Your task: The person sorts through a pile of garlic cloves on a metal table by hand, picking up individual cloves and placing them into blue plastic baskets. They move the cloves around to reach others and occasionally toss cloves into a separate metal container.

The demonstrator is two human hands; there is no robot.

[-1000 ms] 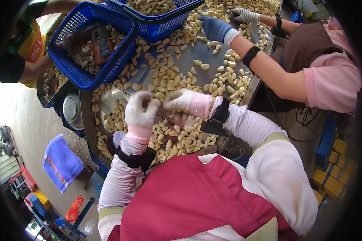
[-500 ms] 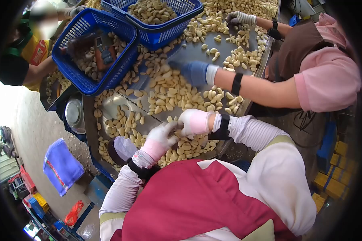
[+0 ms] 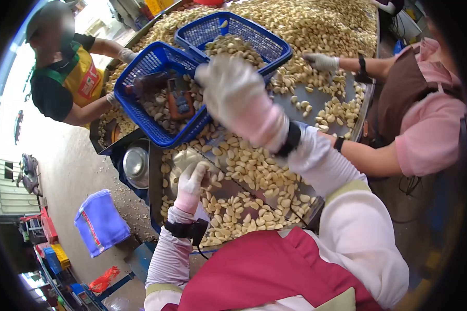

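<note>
Peeled garlic cloves lie scattered over the metal table in front of me. My left hand, in a pale glove with a pink cuff, is just above the cloves at the table's left side. Its fingers are curled in, and what they hold, if anything, is hidden. My right hand, gloved alike, is raised and smeared by motion. In the view it overlaps the near blue basket and the far blue basket. Whether it holds anything does not show. Darker cloves and an orange-and-black device lie in the near basket.
A co-worker in a pink sleeve reaches over the table from the right. Another person in a yellow apron stands at the left by the near basket. A round metal lid or bowl and a purple cloth are at the left.
My hands have come apart: the right has risen up and away toward the baskets, while the left stays low over the cloves. The co-worker's blue glove has gone out of sight behind my arm.
</note>
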